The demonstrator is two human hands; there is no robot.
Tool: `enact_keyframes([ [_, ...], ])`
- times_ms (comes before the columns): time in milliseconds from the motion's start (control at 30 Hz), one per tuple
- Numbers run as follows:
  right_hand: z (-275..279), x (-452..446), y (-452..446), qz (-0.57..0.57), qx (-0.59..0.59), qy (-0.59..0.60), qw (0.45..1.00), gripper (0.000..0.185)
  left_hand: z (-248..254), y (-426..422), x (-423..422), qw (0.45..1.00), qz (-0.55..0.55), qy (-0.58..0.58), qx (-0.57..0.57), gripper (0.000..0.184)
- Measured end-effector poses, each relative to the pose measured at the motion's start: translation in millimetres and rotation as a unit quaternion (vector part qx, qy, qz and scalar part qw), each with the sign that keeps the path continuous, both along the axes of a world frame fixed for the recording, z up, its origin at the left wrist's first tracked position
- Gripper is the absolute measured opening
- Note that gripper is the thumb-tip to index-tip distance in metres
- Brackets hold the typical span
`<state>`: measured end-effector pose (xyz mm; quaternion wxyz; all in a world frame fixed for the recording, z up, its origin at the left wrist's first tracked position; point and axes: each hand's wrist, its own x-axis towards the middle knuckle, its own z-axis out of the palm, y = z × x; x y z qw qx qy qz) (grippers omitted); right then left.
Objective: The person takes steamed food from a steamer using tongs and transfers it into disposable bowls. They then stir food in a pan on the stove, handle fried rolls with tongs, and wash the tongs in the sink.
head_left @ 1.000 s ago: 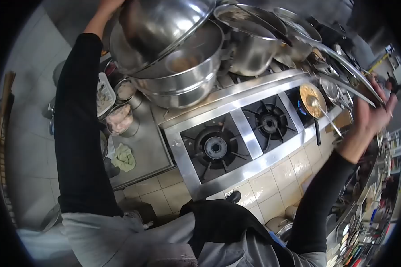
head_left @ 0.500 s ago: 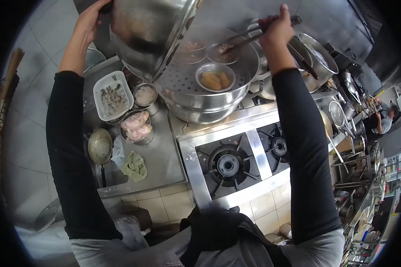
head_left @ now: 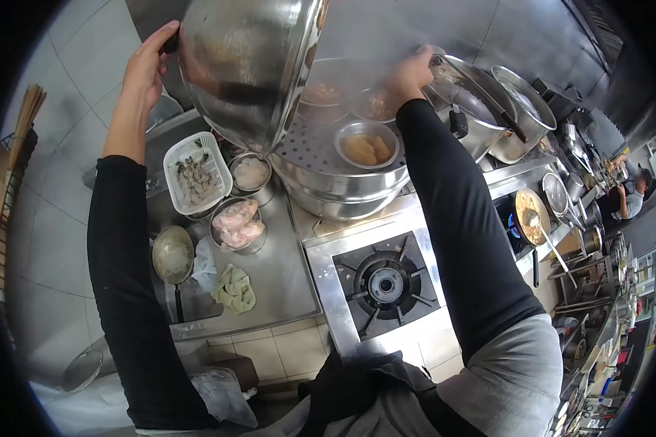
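My left hand (head_left: 144,71) grips the black handle of a large metal lid (head_left: 244,65), held tilted up on edge at the steamer's left. Below it is the big metal steamer (head_left: 335,200) with a perforated tray (head_left: 306,144). On the tray stand a bowl of yellow pieces (head_left: 366,149), a bowl of minced-looking food (head_left: 375,107) and another bowl (head_left: 323,96) blurred by steam. My right hand (head_left: 412,71) is closed over the tray's far right side, by the minced food bowl. The tongs in it are mostly hidden by the hand and steam.
At left are a white basket of shrimp (head_left: 195,175), a pot of raw chicken (head_left: 237,226), a small pan (head_left: 173,255) and a green cloth (head_left: 235,290). A burner (head_left: 385,285) lies in front; tall pots (head_left: 474,102) and a wok over flame (head_left: 530,215) stand right. A co-worker (head_left: 628,197) is far right.
My right hand has moved left and down, closer to the bowls, and the tongs have become mostly hidden. The lid stays raised in my left hand. The camera view has shifted slightly.
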<state>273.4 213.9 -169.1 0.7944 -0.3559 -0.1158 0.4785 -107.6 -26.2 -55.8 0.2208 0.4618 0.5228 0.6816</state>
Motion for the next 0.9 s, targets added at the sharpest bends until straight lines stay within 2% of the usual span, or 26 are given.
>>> enact_keyframes([
  [67, 8.6, 6.6, -3.9, -0.026, -0.002, 0.005, 1.000, 0.043, -0.7, -1.0, 2.8, 1.000, 0.005, -0.001, 0.000, 0.036],
  [233, 64.3, 57.0, -39.7, 0.021, 0.047, 0.051, 0.997, 0.042, 3.1, 8.8, 5.2, 1.000, 0.011, 0.005, -0.004, 0.038],
  [333, 98.5, 120.6, -64.1, 0.026, 0.124, 0.029, 0.992, 0.045, 8.1, 27.1, 16.5, 1.000, 0.014, 0.018, -0.010, 0.041],
  [400, 116.0, 185.7, -87.0, 0.008, 0.170, 0.006, 0.985, 0.054, 8.5, 57.8, 11.8, 0.999, -0.018, 0.041, 0.021, 0.039],
  [433, 127.1, 216.8, -117.4, -0.010, 0.174, 0.009, 0.985, 0.052, 14.3, 61.5, 35.3, 0.997, -0.019, 0.054, 0.044, 0.036],
  [467, 137.4, 241.6, -161.5, -0.034, 0.178, 0.009, 0.983, 0.051, 19.2, 71.6, 47.9, 0.993, 0.007, 0.106, 0.047, 0.034],
  [500, 141.0, 268.0, -197.0, -0.064, 0.179, 0.007, 0.982, 0.051, 13.3, 100.5, 31.7, 0.987, -0.067, 0.127, 0.072, 0.036],
  [533, 131.1, 308.6, -224.1, -0.060, 0.212, -0.065, 0.973, 0.056, 21.4, 100.3, 63.8, 0.982, -0.014, 0.183, 0.036, 0.035],
  [567, 115.3, 371.3, -238.3, -0.011, 0.254, -0.076, 0.964, 0.058, 14.5, 164.7, 28.2, 0.964, -0.085, 0.247, 0.038, 0.036],
  [600, 99.1, 418.9, -253.4, -0.065, 0.235, -0.057, 0.968, 0.061, 0.3, 189.1, 41.1, 0.951, -0.094, 0.292, 0.050, 0.036],
  [633, 104.6, 436.1, -315.4, -0.115, 0.233, -0.059, 0.964, 0.062, -14.7, 195.7, 85.2, 0.943, -0.101, 0.312, 0.064, 0.037],
  [667, 108.1, 443.1, -377.0, -0.249, 0.135, -0.135, 0.950, 0.062, -35.1, 200.7, 135.6, 0.938, -0.111, 0.318, 0.078, 0.037],
  [700, 90.8, 481.1, -418.2, -0.229, 0.205, -0.082, 0.948, 0.061, -55.0, 196.6, 183.2, 0.934, -0.120, 0.326, 0.081, 0.038],
  [767, 65.9, 527.7, -524.3, -0.325, 0.209, -0.092, 0.918, 0.060, -90.5, 175.5, 270.3, 0.924, -0.146, 0.342, 0.087, 0.039],
  [800, 45.2, 558.4, -577.3, -0.334, 0.226, -0.096, 0.910, 0.059, -104.5, 159.5, 298.5, 0.919, -0.152, 0.353, 0.091, 0.040],
  [900, 11.7, 599.8, -719.6, -0.505, 0.124, -0.172, 0.837, 0.067, -143.2, 114.3, 366.8, 0.903, -0.167, 0.382, 0.103, 0.042],
])
